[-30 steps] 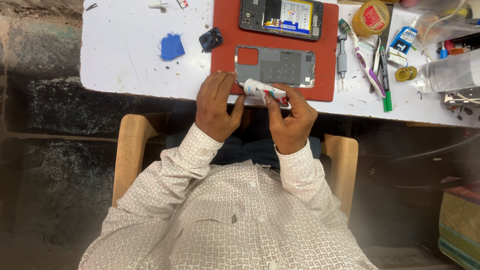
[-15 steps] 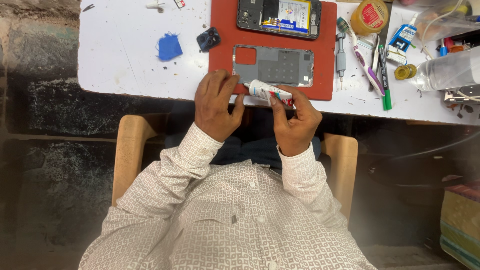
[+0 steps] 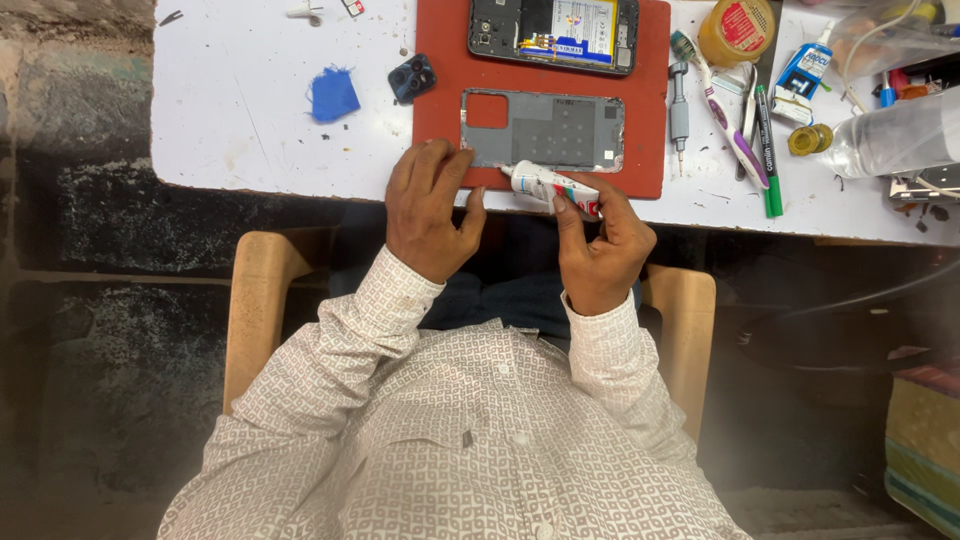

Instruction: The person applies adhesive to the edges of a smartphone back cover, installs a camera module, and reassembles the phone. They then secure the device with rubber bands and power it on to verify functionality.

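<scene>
Head view, looking down over a white table [image 3: 250, 110] edge. Far left on the table: a blue scrap [image 3: 333, 95], then a small dark camera module [image 3: 412, 77], both well apart from the hands. The red mat [image 3: 440, 120] holds two phone parts: an opened phone body [image 3: 553, 34] at the far edge and, nearer the person, a grey back cover [image 3: 545, 131] lying flat with its long axis running left–right, parallel to the table edge. Left hand [image 3: 428, 210]: fingers spread and pressed flat, fingertips on the near left corner of the back cover, palm over the mat's near edge; it grips nothing, only pins the cover down. Right hand [image 3: 600, 245]: thumb and forefinger pinched around a small white glue tube [image 3: 551, 186]. The tube lies nearly level, long axis left–right with a slight tilt, nozzle end pointing left toward the near long edge of the back cover and just touching or just beside it; contact cannot be confirmed. The tube's rear end sits in the right hand's fingers. Relation of note: the cover lies directly ahead of both hands, the left hand being on it and the right hand nearer its near-edge midpoint. Right of the mat: a screwdriver [image 3: 679, 108], a toothbrush [image 3: 720, 120], a green marker [image 3: 766, 150], a yellow jar [image 3: 736, 30], a clear bottle [image 3: 895, 135].
</scene>
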